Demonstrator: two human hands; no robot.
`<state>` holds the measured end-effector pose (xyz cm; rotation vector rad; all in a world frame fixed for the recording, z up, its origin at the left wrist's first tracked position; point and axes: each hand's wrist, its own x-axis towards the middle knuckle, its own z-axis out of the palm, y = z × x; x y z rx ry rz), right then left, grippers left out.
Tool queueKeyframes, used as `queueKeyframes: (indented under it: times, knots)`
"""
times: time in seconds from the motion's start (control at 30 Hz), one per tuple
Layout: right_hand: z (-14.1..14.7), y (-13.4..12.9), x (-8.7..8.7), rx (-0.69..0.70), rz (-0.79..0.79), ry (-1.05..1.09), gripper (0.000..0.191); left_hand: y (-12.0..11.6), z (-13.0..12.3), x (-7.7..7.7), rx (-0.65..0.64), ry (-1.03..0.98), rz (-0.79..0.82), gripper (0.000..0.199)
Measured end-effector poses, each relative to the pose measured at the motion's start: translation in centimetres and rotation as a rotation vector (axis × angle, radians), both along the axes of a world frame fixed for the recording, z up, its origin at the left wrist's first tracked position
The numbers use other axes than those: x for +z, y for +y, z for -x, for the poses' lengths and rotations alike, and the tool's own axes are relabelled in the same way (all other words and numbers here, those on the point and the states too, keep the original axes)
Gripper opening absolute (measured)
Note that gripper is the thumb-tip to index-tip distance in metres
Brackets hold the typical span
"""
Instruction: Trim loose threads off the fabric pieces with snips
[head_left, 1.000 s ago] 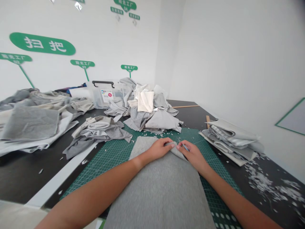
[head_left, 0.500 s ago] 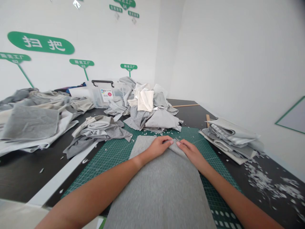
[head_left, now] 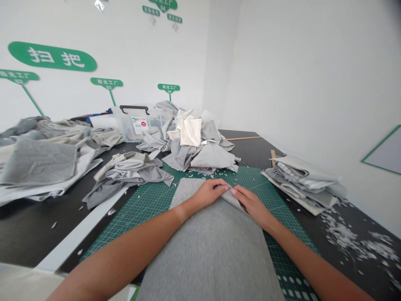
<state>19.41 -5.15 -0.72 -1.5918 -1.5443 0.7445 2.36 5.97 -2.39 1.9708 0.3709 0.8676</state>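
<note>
A long piece of grey fabric [head_left: 213, 251] lies over the green cutting mat [head_left: 131, 223] and runs toward me past the lower edge of the view. My left hand [head_left: 211, 191] pinches the fabric's far edge between thumb and fingers. Close beside it, my right hand [head_left: 250, 201] pinches the same edge near the far right corner. Between the two hands the edge is lifted and slightly folded. The fingertips nearly meet, and whatever small detail they grip there is too fine to make out.
Behind the mat is a heap of grey and cream cloth pieces [head_left: 211, 156], beside a clear plastic box [head_left: 127, 125]. More cloth [head_left: 40, 161] lies at left, with a smaller pile [head_left: 128, 171] nearer. Folded fabric [head_left: 303, 179] and white scraps [head_left: 341, 234] sit at right.
My right hand has shifted slightly, its fingers now closer to my left fingertips. The lifted edge near the right corner is folded a little differently. My left hand stays almost still.
</note>
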Motion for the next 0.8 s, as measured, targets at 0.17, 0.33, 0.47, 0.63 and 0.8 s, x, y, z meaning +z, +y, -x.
queueKeyframes:
  times: [0.17,0.33,0.47,0.63,0.8]
  knots:
    - [0.23,-0.22,0.18,0.003,-0.007,-0.031,0.041,0.14,0.1,-0.03,-0.021,0.006,0.014,0.028]
    - [0.31,-0.27,-0.06,-0.008,-0.028,-0.083,0.04,0.38,0.03,-0.3,-0.031,0.014,0.022,0.029]
    - [0.36,-0.15,-0.44,-0.011,-0.079,-0.086,0.04,0.28,0.11,-0.21,-0.035,0.017,0.033,0.031]
    - [0.31,0.15,-0.47,-0.028,-0.046,-0.1,0.041,0.3,0.13,-0.18,-0.035,0.0,0.052,0.031]
    - [0.39,0.09,-0.44,-0.039,-0.025,-0.115,0.04,0.67,0.01,-0.59,-0.054,-0.03,0.057,0.028]
